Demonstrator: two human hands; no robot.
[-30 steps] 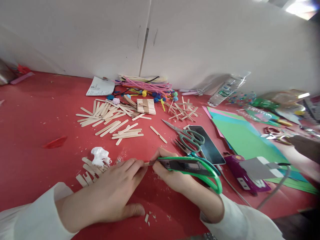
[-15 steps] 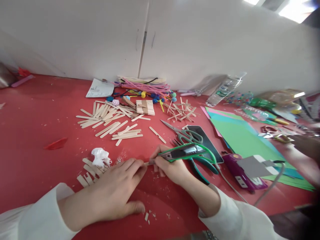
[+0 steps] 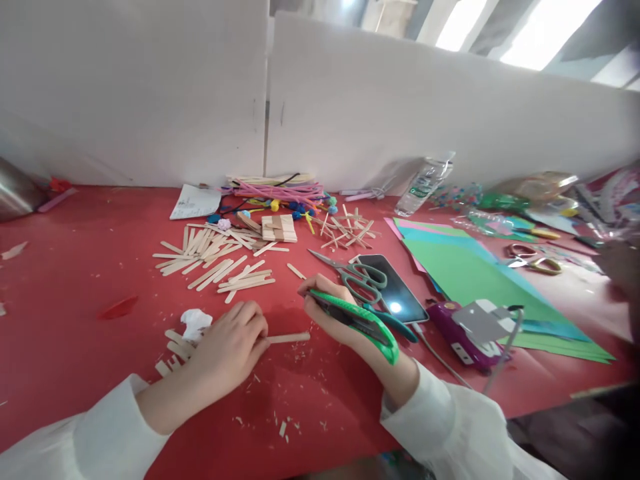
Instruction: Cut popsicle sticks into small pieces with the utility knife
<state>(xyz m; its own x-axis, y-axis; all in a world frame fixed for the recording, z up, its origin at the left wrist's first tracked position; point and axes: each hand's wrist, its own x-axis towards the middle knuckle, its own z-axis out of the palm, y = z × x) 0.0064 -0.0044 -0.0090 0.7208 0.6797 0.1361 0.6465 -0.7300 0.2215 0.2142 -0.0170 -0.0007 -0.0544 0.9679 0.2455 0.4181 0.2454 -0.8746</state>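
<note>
My left hand (image 3: 227, 347) is closed in a pinch on the left end of a wooden craft stick (image 3: 289, 338) that lies on the red table (image 3: 75, 280). My right hand (image 3: 327, 313) is wrapped round a green utility knife (image 3: 357, 319), held just right of the stick's free end and clear of it. Wood shavings lie scattered in front of both hands. A crumpled white tissue (image 3: 194, 322) and several cut stick pieces (image 3: 173, 350) sit just left of my left hand.
A heap of craft sticks (image 3: 215, 257) lies farther back, with pipe cleaners (image 3: 280, 192) and a small stick panel (image 3: 279, 228) behind. Green-handled scissors (image 3: 353, 273), a phone (image 3: 393, 288), a purple glue gun (image 3: 463, 333) and coloured paper sheets (image 3: 470, 273) lie right. A plastic bottle (image 3: 424, 187) leans on the wall.
The knife has lifted off the stick and swung back to the right in my right hand. The stick now shows in full beyond my left fingers. The view has tilted up.
</note>
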